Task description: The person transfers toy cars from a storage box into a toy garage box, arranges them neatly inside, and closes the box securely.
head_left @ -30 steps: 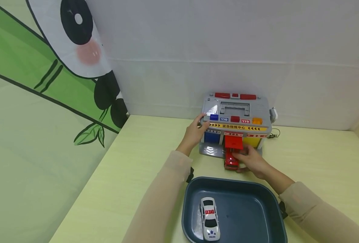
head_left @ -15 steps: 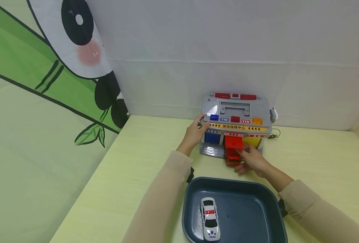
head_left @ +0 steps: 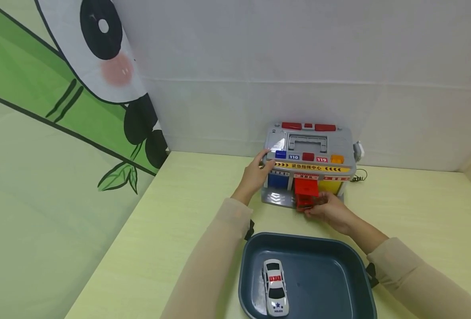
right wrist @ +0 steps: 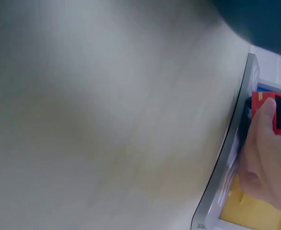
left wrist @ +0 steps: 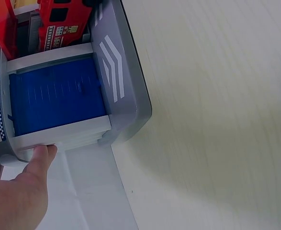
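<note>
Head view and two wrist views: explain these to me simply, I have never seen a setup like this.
There is no machine here, only a person's bare left hand and right hand. One picture comes from a camera worn on the head, looking forward and down; the other two come from cameras worn on each wrist. On the pale table stands a grey toy garage. The left hand holds its left end. The right hand grips a small red car, which sits partly beneath the raised red door. Nearer the head camera is a dark blue tray with a white police car in it.
</note>
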Demonstrator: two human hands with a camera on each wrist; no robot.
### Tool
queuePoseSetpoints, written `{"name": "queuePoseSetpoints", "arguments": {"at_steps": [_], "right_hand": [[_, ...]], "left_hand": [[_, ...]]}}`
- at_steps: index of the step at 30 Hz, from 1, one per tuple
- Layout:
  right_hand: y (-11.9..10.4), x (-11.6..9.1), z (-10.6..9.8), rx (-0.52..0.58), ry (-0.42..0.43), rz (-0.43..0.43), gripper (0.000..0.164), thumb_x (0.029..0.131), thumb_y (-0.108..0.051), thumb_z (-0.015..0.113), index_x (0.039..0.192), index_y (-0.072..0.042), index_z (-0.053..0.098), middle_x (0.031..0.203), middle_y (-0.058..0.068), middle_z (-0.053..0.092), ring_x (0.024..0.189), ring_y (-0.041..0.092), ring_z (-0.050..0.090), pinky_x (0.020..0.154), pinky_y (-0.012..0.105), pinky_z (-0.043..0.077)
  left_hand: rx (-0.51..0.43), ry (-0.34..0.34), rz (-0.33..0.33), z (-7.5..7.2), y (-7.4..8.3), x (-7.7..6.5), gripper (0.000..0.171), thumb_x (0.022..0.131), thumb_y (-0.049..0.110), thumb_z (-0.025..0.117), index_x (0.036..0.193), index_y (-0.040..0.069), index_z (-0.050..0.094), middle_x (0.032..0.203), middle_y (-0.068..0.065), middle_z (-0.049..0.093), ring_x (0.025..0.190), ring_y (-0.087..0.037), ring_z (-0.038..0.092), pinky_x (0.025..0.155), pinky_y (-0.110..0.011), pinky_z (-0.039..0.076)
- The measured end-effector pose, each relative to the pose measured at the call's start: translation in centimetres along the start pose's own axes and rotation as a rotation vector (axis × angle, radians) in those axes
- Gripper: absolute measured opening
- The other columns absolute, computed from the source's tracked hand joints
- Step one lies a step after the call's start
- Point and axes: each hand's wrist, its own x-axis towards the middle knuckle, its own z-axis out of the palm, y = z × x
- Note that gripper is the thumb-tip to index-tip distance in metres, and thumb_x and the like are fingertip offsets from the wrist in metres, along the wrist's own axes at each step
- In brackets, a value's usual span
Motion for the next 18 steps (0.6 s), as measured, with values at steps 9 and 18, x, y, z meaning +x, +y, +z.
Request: {"name": "queuePoseSetpoints", "arguments": {"at_steps": [9,18], "right_hand": [[0.11,0.01,0.12,-0.163,0.079,-0.066,0.024,0.095,0.005,0.055,0.114,0.016,0.044,0.123,0.025,0.046,0.097,0.018,0.062,0.093,0.038,0.049],[0.24,0.04,-0.14,-0.232,0.059,-0.087,0.045,0.096,0.005,0.049,0.136,0.021,0.036,0.141,0.034,0.037,0.121,0.036,0.05,0.1,0.041,0.043]], "left_hand": [[-0.002,-0.003,-0.002,0.04,-0.03,0.0,0.053,0.1,0.047,0.049,0.15,0.033,0.036,0.147,-0.017,0.043,0.127,-0.036,0.047,0.1,-0.052,0.042],[-0.01,0.001,0.032,-0.03,-0.3,0.15,0.053,0.1,0.046,0.05,0.149,0.03,0.039,0.144,-0.017,0.047,0.127,-0.034,0.048,0.1,-0.05,0.043]]}}
